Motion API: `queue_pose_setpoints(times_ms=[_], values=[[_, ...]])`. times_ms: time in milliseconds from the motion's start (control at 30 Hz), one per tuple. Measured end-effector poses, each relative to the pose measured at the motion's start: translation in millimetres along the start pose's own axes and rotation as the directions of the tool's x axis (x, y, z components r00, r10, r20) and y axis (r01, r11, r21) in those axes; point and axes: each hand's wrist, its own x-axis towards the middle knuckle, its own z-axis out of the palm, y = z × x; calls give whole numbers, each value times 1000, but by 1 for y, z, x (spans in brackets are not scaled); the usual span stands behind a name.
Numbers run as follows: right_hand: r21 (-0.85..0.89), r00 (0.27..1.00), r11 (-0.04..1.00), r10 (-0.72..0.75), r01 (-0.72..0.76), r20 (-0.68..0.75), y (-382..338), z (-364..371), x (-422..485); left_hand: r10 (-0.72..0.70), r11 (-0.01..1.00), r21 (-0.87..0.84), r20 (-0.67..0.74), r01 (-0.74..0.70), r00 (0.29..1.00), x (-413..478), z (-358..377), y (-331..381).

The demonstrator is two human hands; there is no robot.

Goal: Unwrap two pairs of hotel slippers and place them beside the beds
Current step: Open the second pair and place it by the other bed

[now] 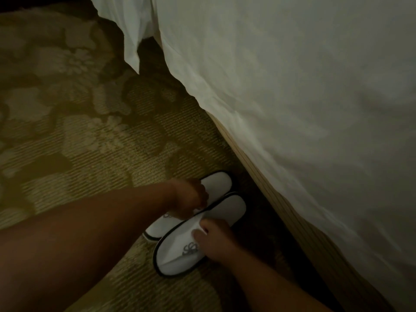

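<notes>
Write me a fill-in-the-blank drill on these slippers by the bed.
The near slipper and the far slipper lie side by side on the ____.
Their edging is ____.
The right hand pinches the ____ slipper; the left hand holds the other.
Missing words: carpet; black; near.
</notes>
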Motion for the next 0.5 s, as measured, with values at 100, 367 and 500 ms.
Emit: queue_pose_setpoints(times_ms=[100,367,500], values=[[14,1000,1000,4,-4,12,6,-3,0,4,1000,-4,56,-3,998,5,2,4],[94,987,988,112,-122,111,18,-5,5,-47,998,-31,122,51,991,12,10,-3],[134,973,971,180,-199,143,18,-5,8,-20,1000,-7,177,22,984,13,4,0]])
